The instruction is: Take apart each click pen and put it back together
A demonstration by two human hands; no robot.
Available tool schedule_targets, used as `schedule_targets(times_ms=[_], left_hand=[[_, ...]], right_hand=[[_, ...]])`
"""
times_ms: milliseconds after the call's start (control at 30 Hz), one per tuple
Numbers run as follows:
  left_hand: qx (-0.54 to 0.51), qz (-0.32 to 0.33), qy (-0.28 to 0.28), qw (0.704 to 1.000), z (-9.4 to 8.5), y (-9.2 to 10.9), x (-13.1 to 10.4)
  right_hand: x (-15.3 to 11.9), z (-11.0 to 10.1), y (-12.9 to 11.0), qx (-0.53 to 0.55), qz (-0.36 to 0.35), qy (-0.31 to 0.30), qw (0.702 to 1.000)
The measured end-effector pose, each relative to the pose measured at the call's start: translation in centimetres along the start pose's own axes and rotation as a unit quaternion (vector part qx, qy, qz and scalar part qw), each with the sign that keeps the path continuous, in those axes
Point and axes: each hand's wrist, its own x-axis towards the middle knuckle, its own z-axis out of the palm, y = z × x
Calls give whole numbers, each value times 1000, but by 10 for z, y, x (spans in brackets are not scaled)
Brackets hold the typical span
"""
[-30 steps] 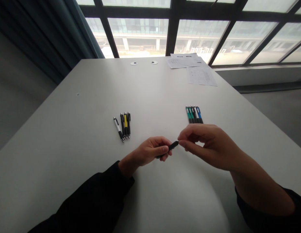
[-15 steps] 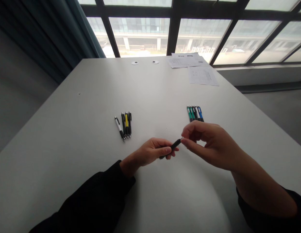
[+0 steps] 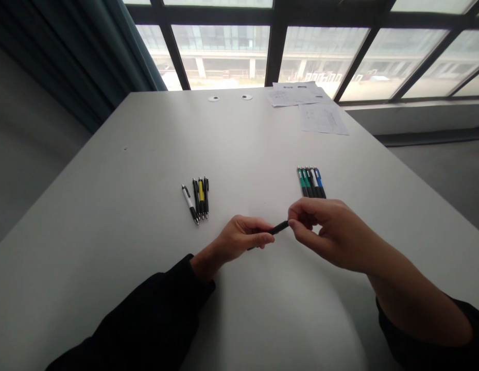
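Observation:
A black pen (image 3: 279, 227) is held above the white table (image 3: 239, 149), slanting up to the right. My left hand (image 3: 241, 237) is closed around its lower part, thumb on top. The thumb and forefinger of my right hand (image 3: 320, 226) pinch its upper right end and hide the tip. On the table at the left lie a white and black pen (image 3: 190, 204), a yellow and black pen (image 3: 201, 198) and black pens beside it. Beyond my right hand is a row of several green, black, white and blue pens (image 3: 311, 181).
Printed papers (image 3: 324, 118) lie at the table's far right corner. Two round white pieces (image 3: 246, 97) are near the far edge, before a large window. A dark curtain (image 3: 108, 46) hangs at the left.
The fingers of my right hand have closed on the pen's end. The pen lies a little flatter, and my left hand has shifted slightly along it.

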Motion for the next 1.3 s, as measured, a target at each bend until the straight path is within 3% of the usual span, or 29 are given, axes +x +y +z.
schedule_targets(times_ms=[267,467,600,700,767,833,933,1100,1300], left_hand=[[11,-8,-40,999,-4,0,-2],[7,10,-10,1000,-1,0,1],[-4,4,-7,1000,0,-2,1],[-14,2,-7,1000,-1,-3,1],[-20,4,-8,1000,-1,-4,1],[-25,7,-7,1000,-2,-5,1],[-32,12,-5,999,-3,-8,2],[-41,12,-8,999,-6,-11,2],[-59,16,-30,998,-8,-15,1]], right_hand=[[0,-4,5,39,10,-44,998],[0,-5,3,25,0,-36,999],[-2,-14,8,117,18,-54,992],[-1,-22,19,140,64,-34,987],[3,-20,29,97,116,-31,988],[11,-11,39,-20,164,-65,984],[21,8,52,-189,194,-123,955],[24,24,64,-227,201,-136,943],[22,19,60,-226,197,-151,942]])
